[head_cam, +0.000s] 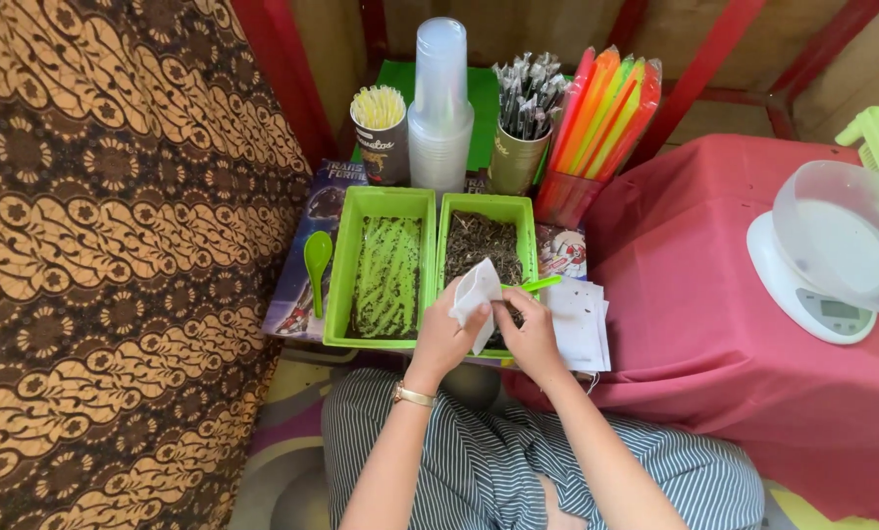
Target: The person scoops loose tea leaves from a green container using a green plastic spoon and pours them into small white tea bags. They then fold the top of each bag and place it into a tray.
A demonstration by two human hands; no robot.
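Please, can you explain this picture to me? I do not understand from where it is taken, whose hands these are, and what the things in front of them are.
The one picture comes from a camera worn on a person's head, looking down. The left hand and the right hand belong to that person; together they hold a small white paper pouch.

In front are two green plastic trays: the left tray is nearly bare, and the right tray holds dark dried bits, with a green spoon handle in it. Another green plastic spoon lies to the left, and a pile of white pouches to the right. Behind stand stacked clear cups. A white kitchen scale sits on the red cloth.
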